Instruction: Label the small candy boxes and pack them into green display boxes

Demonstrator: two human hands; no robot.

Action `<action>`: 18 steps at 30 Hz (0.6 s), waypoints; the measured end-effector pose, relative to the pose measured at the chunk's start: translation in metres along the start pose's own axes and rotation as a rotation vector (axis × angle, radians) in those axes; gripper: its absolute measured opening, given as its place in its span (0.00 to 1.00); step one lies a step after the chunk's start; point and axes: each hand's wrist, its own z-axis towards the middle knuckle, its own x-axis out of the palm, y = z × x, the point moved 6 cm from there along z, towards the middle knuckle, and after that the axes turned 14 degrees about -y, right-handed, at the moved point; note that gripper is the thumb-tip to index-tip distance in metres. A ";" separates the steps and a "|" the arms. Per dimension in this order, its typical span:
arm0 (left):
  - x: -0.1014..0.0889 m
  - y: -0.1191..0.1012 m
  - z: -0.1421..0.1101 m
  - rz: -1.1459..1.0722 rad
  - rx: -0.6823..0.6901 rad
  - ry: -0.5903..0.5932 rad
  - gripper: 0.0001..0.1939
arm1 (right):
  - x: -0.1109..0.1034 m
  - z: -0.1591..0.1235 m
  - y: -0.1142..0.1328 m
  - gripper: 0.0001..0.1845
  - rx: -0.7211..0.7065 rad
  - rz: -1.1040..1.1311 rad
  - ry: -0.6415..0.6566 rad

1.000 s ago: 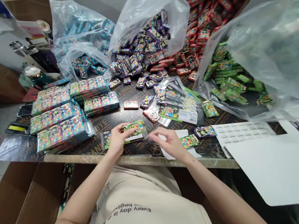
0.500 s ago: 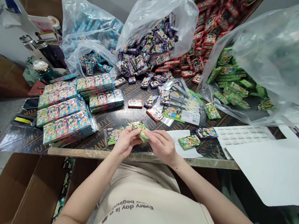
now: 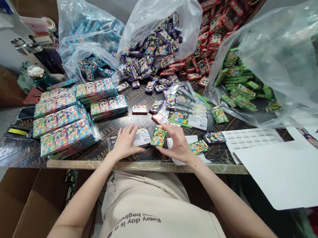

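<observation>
My left hand (image 3: pixel 124 143) lies palm down at the table's front edge, fingers spread, partly covering a printed clear bag (image 3: pixel 113 142). A card with a white label (image 3: pixel 141 137) shows beside its fingertips. My right hand (image 3: pixel 178 144) holds a small green candy box (image 3: pixel 158 135) by its edges, between thumb and fingers, low over the table. Behind it lie a red box (image 3: pixel 159 118) and a purple box (image 3: pixel 156 106). Another green box (image 3: pixel 198 146) sits under the right wrist's far side, next to a purple one (image 3: pixel 215 137).
Wrapped packs (image 3: pixel 63 134) are stacked at left. Plastic bags of blue (image 3: pixel 90 30), purple (image 3: pixel 149 53) and green boxes (image 3: pixel 241 95) line the back, with a red heap (image 3: pixel 213 40). Flat printed bags (image 3: pixel 189 111) fan out mid-table. A label sheet (image 3: pixel 252 139) lies at right.
My hands have moved apart. The left let go of the green box and now lies flat; the right keeps the box, shifted rightward. A white-labelled card now shows between them.
</observation>
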 end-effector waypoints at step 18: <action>-0.022 -0.023 0.008 -0.004 0.084 -0.435 0.55 | 0.014 0.024 -0.023 0.49 0.718 0.637 -0.299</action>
